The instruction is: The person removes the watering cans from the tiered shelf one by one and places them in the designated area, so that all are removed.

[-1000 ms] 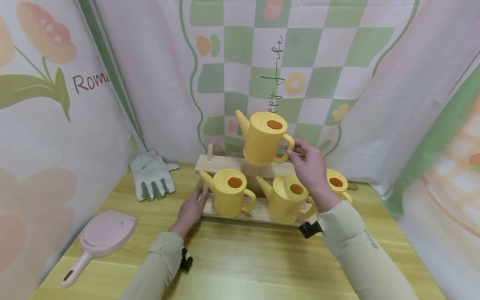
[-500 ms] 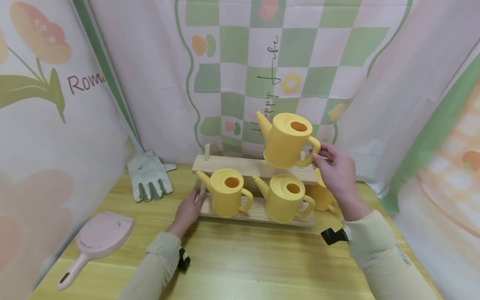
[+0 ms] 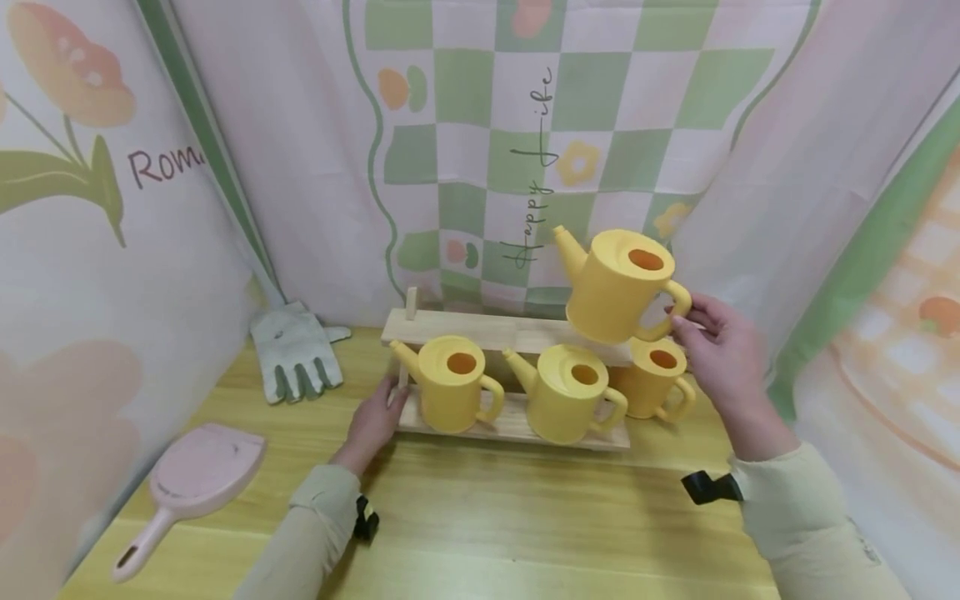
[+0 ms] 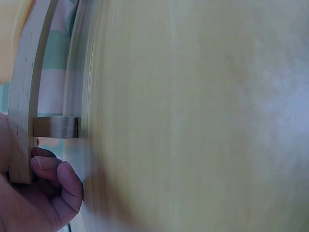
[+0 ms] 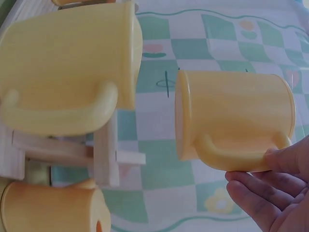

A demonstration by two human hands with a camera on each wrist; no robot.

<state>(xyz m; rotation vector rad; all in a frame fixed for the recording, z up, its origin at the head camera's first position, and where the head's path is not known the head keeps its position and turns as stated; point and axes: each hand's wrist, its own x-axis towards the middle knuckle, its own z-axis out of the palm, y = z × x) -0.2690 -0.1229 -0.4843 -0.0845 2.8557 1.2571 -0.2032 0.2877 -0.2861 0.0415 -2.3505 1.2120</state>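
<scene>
Right hand (image 3: 723,354) pinching handle of lifted yellow watering can (image 3: 618,283), held clear above right end of wooden rack (image 3: 510,333); left hand (image 3: 375,421) clenched on rack's left post to steady it on bench (image 3: 487,508), three more cans alongside.

A yellow watering can (image 3: 621,285) with an orange top opening is held aloft by its handle, tilted slightly, spout pointing left, above the wooden rack (image 3: 495,329).
</scene>
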